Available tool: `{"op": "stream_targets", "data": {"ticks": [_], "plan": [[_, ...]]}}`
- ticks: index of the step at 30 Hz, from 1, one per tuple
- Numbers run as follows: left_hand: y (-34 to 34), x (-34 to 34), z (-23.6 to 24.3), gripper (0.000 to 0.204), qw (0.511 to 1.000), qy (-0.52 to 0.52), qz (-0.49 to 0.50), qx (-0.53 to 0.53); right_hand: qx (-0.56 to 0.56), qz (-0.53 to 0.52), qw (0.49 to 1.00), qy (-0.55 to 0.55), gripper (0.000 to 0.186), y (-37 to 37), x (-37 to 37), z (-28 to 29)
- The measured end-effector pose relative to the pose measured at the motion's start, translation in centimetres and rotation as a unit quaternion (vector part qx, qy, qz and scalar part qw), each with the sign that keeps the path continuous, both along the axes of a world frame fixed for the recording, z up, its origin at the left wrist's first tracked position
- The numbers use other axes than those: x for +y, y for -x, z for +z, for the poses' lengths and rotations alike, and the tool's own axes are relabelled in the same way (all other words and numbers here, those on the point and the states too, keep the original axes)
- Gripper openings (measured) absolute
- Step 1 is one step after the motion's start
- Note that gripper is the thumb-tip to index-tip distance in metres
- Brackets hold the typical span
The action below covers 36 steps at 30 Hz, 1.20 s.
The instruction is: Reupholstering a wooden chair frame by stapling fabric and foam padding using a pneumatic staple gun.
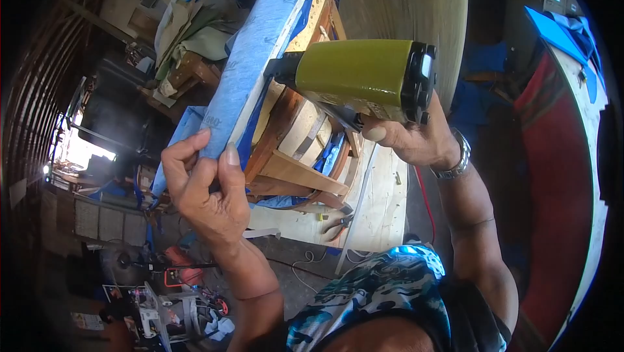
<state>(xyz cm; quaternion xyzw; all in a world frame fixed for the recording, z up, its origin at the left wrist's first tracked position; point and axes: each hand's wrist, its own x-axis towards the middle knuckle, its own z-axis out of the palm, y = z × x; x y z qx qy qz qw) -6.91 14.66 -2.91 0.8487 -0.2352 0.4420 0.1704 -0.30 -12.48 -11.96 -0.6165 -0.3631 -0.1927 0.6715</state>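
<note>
In my right hand [409,141] is an olive-green pneumatic staple gun [351,72], its black nose against the pale strip along the edge of a blue fabric-covered piece [257,40]. My left hand [208,189] grips that piece's lower end, thumb and fingertips pressed on the fabric just below the gun's nose. The piece rests along a wooden furniture frame [286,173] with blue fabric scraps inside. Below the frame, pliers [338,228] lie on a pale plywood surface [377,215].
A red hose [426,196] hangs right of the plywood. Cluttered boards and rolls [188,59] stand at upper left. A red compressor-like machine [185,264] and cables lie on the floor at lower left. A long curved board with red material [552,209] is at far right.
</note>
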Motion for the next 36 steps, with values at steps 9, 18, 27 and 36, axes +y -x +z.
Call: {"op": "stream_targets", "data": {"ticks": [9,18,27,36], "plan": [[0.3,-0.2,0.0,0.015,1.0,0.008,0.018,0.006,0.038,-0.021,0.999,-0.016,0.044,2.0,0.3,1.9],[0.2,0.1,0.3,0.016,1.0,-0.016,0.004,-0.002,0.026,-0.055,0.998,0.002,0.046,2.7,1.1,0.9],[0.2,0.0,0.2,0.014,1.0,0.0,-0.008,-0.015,0.035,-0.008,0.999,0.016,0.046,4.1,1.1,1.3],[0.3,0.6,-0.2,0.016,0.999,0.024,-0.014,0.018,0.025,-0.003,0.999,0.026,0.045,3.4,1.4,1.3]]}}
